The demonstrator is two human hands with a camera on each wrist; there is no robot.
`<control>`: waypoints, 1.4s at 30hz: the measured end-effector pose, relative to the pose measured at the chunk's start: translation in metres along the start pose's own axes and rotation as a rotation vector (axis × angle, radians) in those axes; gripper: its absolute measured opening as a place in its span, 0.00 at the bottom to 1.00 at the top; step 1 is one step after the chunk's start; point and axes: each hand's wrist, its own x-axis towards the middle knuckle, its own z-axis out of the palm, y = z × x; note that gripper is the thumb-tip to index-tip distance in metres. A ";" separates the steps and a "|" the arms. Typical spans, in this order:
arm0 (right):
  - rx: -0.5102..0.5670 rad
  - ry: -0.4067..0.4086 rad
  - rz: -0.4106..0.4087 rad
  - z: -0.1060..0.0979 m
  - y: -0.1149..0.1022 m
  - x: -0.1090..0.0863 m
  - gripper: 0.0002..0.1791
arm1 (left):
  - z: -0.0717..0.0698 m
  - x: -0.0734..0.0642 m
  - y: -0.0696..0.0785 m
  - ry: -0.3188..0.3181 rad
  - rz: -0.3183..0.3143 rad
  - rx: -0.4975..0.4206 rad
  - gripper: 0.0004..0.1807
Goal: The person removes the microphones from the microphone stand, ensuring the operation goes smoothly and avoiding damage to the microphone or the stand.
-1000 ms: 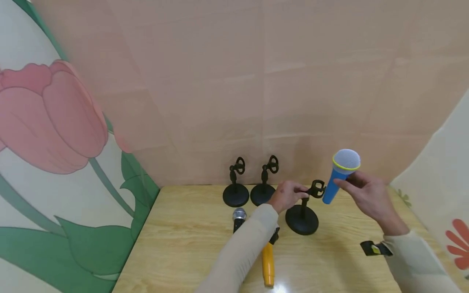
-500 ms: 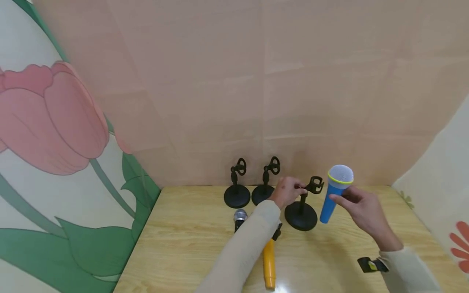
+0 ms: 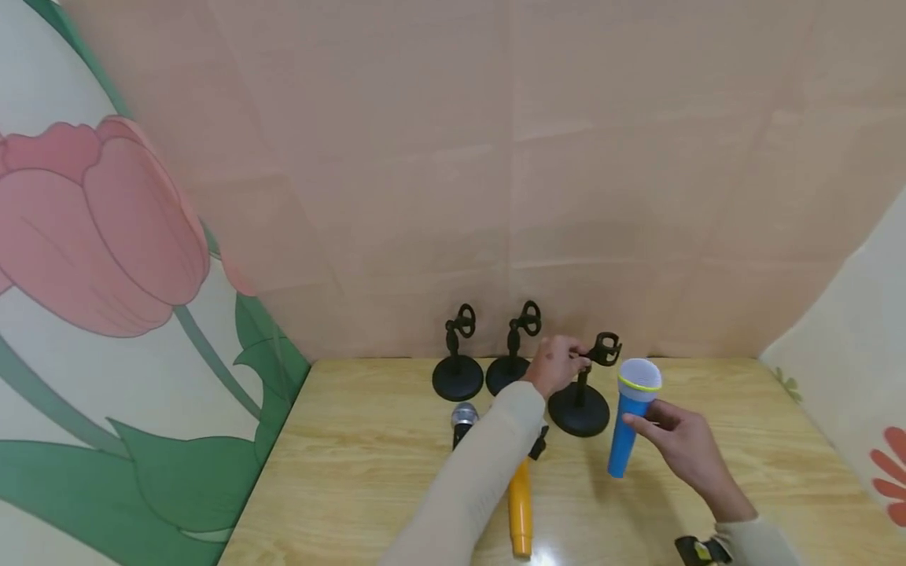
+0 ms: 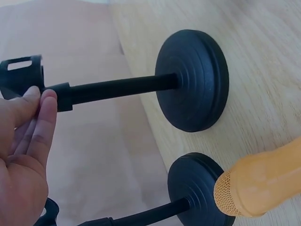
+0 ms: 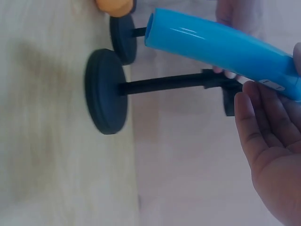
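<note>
My left hand [image 3: 557, 366] pinches the neck of a black desktop microphone stand [image 3: 579, 410] just below its ring-shaped clip [image 3: 605, 349]. The stand's round base shows in the left wrist view, by the table surface. In my right hand [image 3: 678, 444] is a blue microphone [image 3: 622, 440] with a white head and a yellow ring, held between thumb and fingers near its head. It tilts slightly, head up, to the right of the stand and nearer to me. The right wrist view shows the microphone's blue handle [image 5: 211, 44] overlapping the stand.
Two more black stands [image 3: 457, 377] [image 3: 506, 373] stand at the back, near the pinkish backdrop [image 3: 396, 236]. On the wooden table [image 3: 340, 472] lie an orange microphone [image 3: 520, 511] and a black microphone with a silver head [image 3: 464, 414], both partly behind the left forearm.
My right hand has brought the blue microphone down, nearer to me and a little left. The left hand, still pinching the stand, has shifted slightly, and the stand has moved a little back.
</note>
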 end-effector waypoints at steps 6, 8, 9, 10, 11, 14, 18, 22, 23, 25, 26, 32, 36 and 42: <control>-0.023 -0.007 0.025 0.012 0.009 -0.006 0.18 | -0.001 0.004 0.006 0.018 -0.014 0.011 0.05; -0.029 -0.032 0.046 0.016 0.011 -0.009 0.21 | -0.001 0.005 0.009 0.025 -0.030 0.039 0.05; -0.032 -0.047 0.059 0.017 0.012 -0.010 0.24 | -0.001 0.005 0.010 0.030 -0.045 0.053 0.05; -0.032 -0.065 0.072 0.019 0.013 -0.011 0.27 | 0.000 0.005 0.012 0.035 -0.061 0.064 0.05; -0.034 -0.081 0.084 0.020 0.014 -0.012 0.29 | 0.001 0.006 0.013 0.044 -0.071 0.073 0.04; -0.043 -0.096 0.111 0.024 0.017 -0.015 0.32 | 0.005 0.007 0.017 0.078 -0.099 0.057 0.05; -0.032 -0.079 0.131 0.031 0.023 -0.018 0.32 | 0.011 0.007 0.020 0.116 -0.127 0.004 0.06; -0.045 -0.079 0.126 0.039 0.028 -0.020 0.30 | 0.014 0.007 0.017 0.113 -0.123 0.003 0.09; -0.052 -0.081 0.125 0.041 0.029 -0.021 0.29 | 0.014 0.006 0.016 0.107 -0.115 0.004 0.11; -0.066 -0.092 0.132 0.044 0.032 -0.023 0.28 | 0.013 0.005 0.013 0.090 -0.099 -0.004 0.13; -0.070 -0.099 0.137 0.046 0.032 -0.024 0.28 | 0.013 0.005 0.012 0.083 -0.092 -0.009 0.14; -0.083 -0.130 0.170 0.056 0.037 -0.024 0.29 | 0.009 0.006 0.008 0.036 -0.072 -0.031 0.17; -0.120 -0.129 0.156 0.062 0.040 -0.023 0.26 | 0.006 0.007 0.007 -0.001 -0.073 -0.044 0.17; -0.147 -0.177 0.166 0.072 0.046 -0.021 0.19 | 0.005 0.007 0.004 -0.053 -0.088 -0.099 0.21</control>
